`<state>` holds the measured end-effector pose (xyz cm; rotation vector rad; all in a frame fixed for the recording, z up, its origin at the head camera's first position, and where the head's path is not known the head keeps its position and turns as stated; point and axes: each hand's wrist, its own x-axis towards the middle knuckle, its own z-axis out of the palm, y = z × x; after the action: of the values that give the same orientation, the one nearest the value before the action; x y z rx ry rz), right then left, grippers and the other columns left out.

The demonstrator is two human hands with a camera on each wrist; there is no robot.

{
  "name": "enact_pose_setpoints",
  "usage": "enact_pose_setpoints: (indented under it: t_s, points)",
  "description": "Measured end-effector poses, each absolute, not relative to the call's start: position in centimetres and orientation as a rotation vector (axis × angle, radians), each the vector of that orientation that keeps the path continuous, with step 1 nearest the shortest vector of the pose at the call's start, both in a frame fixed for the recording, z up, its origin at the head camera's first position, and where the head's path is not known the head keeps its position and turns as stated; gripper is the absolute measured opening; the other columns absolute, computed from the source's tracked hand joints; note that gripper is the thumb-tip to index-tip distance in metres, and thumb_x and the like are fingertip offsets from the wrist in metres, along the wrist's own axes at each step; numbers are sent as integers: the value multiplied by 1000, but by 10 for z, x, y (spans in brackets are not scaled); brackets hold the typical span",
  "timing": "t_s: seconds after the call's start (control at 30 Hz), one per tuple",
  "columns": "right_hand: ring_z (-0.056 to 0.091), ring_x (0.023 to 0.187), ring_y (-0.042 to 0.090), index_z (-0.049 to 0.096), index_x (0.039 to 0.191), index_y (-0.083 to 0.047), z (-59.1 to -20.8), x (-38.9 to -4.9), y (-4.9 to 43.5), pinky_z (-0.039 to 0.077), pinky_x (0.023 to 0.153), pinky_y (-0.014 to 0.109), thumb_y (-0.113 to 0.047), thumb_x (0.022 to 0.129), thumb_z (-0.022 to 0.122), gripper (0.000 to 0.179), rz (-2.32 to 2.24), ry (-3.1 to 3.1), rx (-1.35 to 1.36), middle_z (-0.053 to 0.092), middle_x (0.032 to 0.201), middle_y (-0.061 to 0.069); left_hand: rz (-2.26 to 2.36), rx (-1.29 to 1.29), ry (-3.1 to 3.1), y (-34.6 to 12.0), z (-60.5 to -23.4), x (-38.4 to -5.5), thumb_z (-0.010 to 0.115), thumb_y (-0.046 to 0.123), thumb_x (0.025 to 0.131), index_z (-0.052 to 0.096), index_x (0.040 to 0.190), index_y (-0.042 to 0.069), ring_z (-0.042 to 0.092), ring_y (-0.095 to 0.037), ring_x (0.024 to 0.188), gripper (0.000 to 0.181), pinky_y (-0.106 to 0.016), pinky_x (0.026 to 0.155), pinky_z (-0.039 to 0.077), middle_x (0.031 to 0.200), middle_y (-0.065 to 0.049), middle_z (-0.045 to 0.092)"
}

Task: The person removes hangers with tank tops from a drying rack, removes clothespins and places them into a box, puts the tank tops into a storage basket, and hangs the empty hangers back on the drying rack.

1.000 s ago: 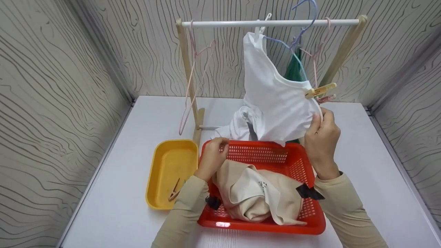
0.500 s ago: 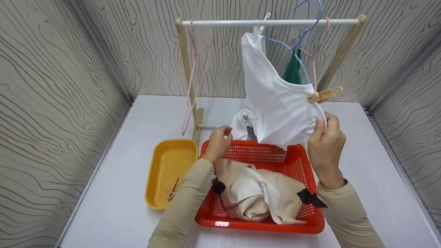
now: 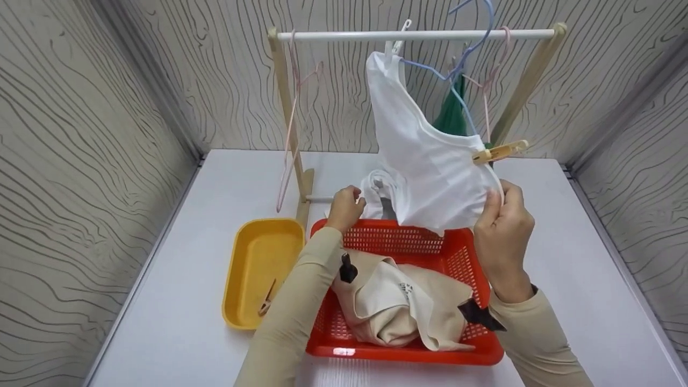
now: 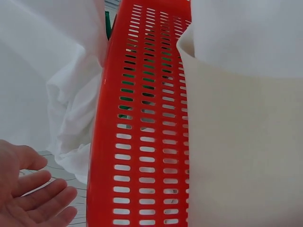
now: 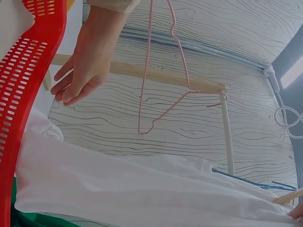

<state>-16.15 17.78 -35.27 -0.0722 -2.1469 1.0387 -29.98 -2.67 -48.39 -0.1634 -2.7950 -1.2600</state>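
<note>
A white garment hangs slanted from a blue hanger. A white clothespin clips its upper left, a yellow clothespin its right. Just below the yellow clothespin, my right hand pinches the garment's right edge between thumb and fingers. Beside a bunched white part of the garment, near the red basket's back left corner, is my left hand. In the left wrist view this left hand holds nothing, its fingers loosely bent and apart from the cloth.
The red basket holds beige cloth. Left of it stands a yellow tray with a small clothespin. Behind is a rack with a white rail, pink hangers and a green cloth.
My left hand has moved forward from above the basket's left rim toward the bunched white cloth. The garment, still in my right hand's pinch, has shifted slightly left and down.
</note>
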Motion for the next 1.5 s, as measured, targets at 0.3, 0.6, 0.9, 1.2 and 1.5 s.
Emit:
enact_pose_setpoints:
  t_s: [0.3, 0.6, 0.9, 1.2, 1.5]
  points:
    - [70, 83, 45, 53, 108, 17, -352, -150, 177, 57, 77, 19, -7, 99, 47, 27, 1007, -2112, -59, 68, 94, 32, -1121, -94, -2820, -10, -494, -318, 61, 11, 90, 63, 110, -9, 67, -35, 99, 28, -42, 89, 55, 103, -23, 70]
    - [68, 80, 47, 54, 106, 18, -351, -143, 176, 35, 73, -9, -4, 98, 48, 24, 1013, -2071, -5, 67, 90, 33, -1036, 28, -2910, -5, -498, -331, 65, 15, 88, 55, 126, -7, 64, -33, 112, 45, -40, 98, 54, 120, -23, 65]
    - [68, 75, 45, 55, 108, 18, -353, -136, 179, 36, 70, -9, -2, 97, 50, 23, 998, -2097, 8, 68, 87, 32, -1116, -5, -3005, 4, -499, -339, 63, 17, 90, 50, 130, -3, 62, -34, 117, 46, -41, 102, 51, 126, -21, 62]
    - [45, 70, -23, 57, 106, 15, -357, -123, 183, 38, 61, -3, -1, 95, 52, 21, 1017, -2113, -40, 67, 80, 29, -1089, -73, -3017, 11, -502, -340, 61, 14, 91, 44, 137, -1, 57, -34, 123, 51, -42, 105, 49, 133, -22, 57]
    - [49, 62, -9, 59, 109, 13, -353, -114, 185, 41, 54, 7, -3, 97, 49, 22, 1185, -2187, -127, 65, 80, 26, -890, -50, -3095, 12, -506, -340, 56, 13, 92, 65, 112, -5, 60, -33, 111, 29, -44, 93, 55, 116, -21, 63]
